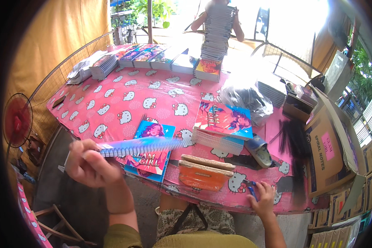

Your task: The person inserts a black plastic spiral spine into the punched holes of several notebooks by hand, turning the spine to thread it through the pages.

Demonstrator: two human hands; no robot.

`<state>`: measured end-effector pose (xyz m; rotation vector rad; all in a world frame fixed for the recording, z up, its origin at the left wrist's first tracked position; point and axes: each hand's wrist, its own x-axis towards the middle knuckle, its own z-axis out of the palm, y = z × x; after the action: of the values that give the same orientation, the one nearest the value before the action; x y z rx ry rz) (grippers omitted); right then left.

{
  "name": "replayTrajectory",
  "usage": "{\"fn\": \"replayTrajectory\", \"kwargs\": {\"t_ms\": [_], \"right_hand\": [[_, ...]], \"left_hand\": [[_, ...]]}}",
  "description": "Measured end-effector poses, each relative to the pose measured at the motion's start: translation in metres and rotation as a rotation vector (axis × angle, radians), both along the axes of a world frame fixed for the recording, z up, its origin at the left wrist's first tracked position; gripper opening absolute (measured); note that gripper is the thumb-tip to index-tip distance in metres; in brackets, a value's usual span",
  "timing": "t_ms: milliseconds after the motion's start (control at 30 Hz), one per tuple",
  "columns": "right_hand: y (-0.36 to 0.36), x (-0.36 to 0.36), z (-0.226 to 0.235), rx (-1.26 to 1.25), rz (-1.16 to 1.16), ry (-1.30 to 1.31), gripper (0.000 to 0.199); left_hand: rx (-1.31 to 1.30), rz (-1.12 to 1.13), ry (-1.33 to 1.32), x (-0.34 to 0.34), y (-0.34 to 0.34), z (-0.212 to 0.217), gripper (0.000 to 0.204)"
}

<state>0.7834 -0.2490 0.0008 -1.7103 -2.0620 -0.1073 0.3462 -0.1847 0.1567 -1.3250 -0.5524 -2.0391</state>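
My left hand point(93, 167) is closed around one end of a spiral notebook point(140, 147), raised over the table and smeared by motion. Its coil edge faces me. Beneath it, a few colourful spiral notebooks point(155, 131) lie in a loose pile. At the table's near edge, my right hand point(263, 197) has its fingers round small blue-handled pliers point(252, 190), low against the cloth. Between the hands stands an orange block with a slotted wooden top point(206, 177). Behind that block sits a stack of notebooks point(223, 120) with an illustrated cover uppermost.
A blue clog point(258, 151) and black binding coils point(291, 138) lie right of the stack, near a clear plastic bag point(248, 99). Cardboard boxes point(330, 149) crowd the right side. Notebook rows point(142, 58) line the far edge, where a person holds a tall notebook stack point(217, 35).
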Motion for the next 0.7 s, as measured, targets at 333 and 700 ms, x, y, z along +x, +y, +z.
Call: {"fn": "replayTrajectory", "kwargs": {"t_ms": [333, 700], "right_hand": [[0.188, -0.025, 0.041, 0.146, 0.065, 0.489, 0.039], [0.216, -0.041, 0.059, 0.037, -0.111, 0.457, 0.043]], "left_hand": [[-1.606, 0.432, 0.809, -0.006, 0.105, -0.087, 0.067], [-1.624, -0.153, 0.271, 0.032, 0.060, -0.083, 0.083]]}}
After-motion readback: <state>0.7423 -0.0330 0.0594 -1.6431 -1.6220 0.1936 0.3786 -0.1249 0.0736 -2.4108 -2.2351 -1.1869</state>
